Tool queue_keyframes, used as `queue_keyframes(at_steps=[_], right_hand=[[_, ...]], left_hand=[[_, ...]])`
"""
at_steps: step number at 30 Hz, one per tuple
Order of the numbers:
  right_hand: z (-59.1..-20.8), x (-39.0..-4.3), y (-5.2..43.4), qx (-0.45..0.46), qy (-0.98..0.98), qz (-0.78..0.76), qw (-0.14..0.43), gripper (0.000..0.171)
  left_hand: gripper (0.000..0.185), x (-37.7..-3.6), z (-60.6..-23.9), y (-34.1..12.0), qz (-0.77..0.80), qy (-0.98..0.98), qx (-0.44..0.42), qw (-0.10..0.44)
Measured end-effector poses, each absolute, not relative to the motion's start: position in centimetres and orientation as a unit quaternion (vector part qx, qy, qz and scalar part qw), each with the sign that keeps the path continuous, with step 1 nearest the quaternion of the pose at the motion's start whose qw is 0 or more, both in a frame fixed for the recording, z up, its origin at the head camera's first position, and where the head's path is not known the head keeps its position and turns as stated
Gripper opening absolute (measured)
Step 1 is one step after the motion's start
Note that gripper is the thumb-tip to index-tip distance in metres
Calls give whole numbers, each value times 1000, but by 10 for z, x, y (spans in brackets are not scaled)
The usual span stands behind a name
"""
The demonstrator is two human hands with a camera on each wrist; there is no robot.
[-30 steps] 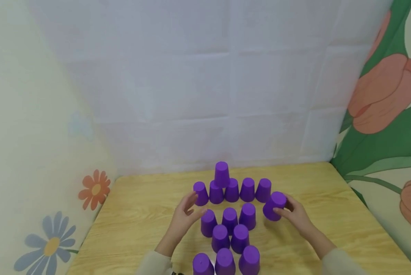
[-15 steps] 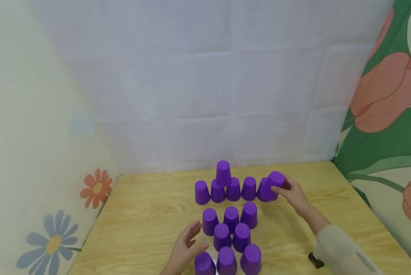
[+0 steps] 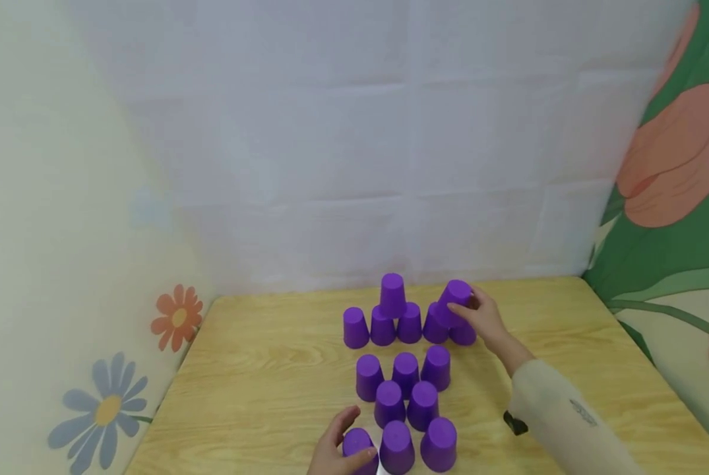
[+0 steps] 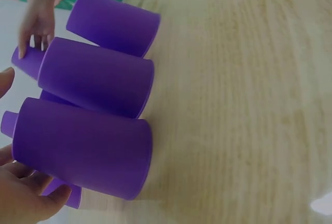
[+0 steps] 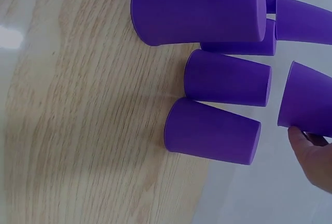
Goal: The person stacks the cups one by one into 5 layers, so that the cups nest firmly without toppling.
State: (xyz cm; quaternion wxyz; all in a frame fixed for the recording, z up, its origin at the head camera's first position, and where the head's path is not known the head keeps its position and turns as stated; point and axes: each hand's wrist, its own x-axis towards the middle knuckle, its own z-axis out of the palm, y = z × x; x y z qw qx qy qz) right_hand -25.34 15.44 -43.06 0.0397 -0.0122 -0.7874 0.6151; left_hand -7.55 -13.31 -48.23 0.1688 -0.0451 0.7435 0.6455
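Note:
Purple cups stand upside down on the wooden table in several rows. My right hand [image 3: 486, 322] pinches one purple cup [image 3: 455, 298], mouth down, over the two rightmost cups of the back row. The right wrist view shows a small gap between this held cup [image 5: 308, 99] and the cup tops [image 5: 228, 79] beneath. Toward the left of that row, another cup [image 3: 392, 295] rests on two cups. My left hand [image 3: 336, 448] is spread around the front row's left cup [image 3: 357, 452]; in the left wrist view, its upper fingertip stands apart from that cup [image 4: 83, 149].
The middle group has three cups behind two, with a middle cup [image 3: 405, 369] partly hidden. More front-row cups [image 3: 439, 443] stand right of my left hand. A white sheet [image 3: 330, 165] hangs behind the table [image 3: 253, 369]; a small black item [image 3: 515, 423] shows beside my right sleeve.
My right hand has carried its cup up and leftward, from beside the back row to above its right end. My left hand has drawn back to the front-left cup.

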Motion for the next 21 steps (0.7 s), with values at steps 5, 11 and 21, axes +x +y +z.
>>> queue_keyframes(at_steps=[5,11,21], right_hand=[[-428,-262,143,-14,-787,617,23,57],[-428,-275,132,-8,-793,609,28,56],[-432,-281,120,-25,-785,619,11,57]], left_hand=[[79,-71,-487,-131,643,734,-80,206],[74,-72,-496,-134,629,761,-27,160],[70,-67,-512,-139,572,817,1,77]])
